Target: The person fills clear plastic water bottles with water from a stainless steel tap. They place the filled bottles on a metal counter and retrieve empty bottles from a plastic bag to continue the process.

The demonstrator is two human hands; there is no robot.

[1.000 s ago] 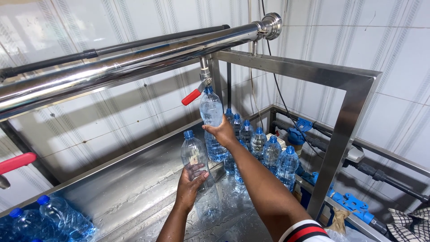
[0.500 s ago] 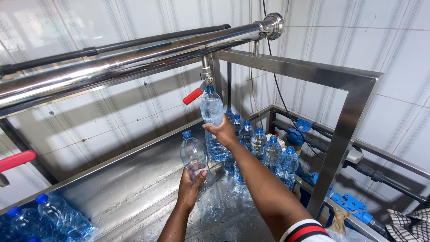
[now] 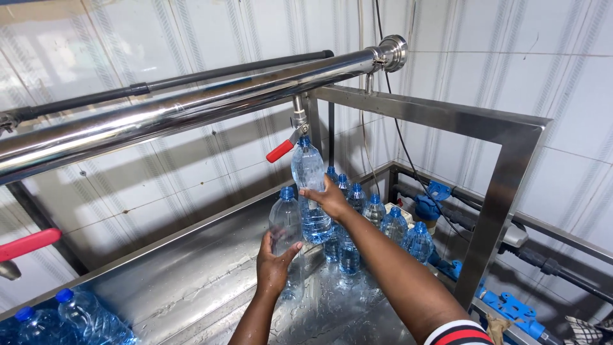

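White tiled walls stood behind a wet steel trough (image 3: 191, 281). Toward its far end, the right hand (image 3: 332, 199) gripped a clear bottle (image 3: 310, 191) raised under the red-handled tap (image 3: 290, 137); the left hand (image 3: 273, 265) cupped a second bottle (image 3: 285, 220) beside it, fingers curled.

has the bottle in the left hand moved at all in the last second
No. The empty bottle in the left hand sits just left of the bottle under the tap, as before.

Clear bottle (image 3: 309, 191) with blue cap, red tap lever (image 3: 280, 151), silvery steel pipe (image 3: 191, 108), white tiled wall (image 3: 562, 96)
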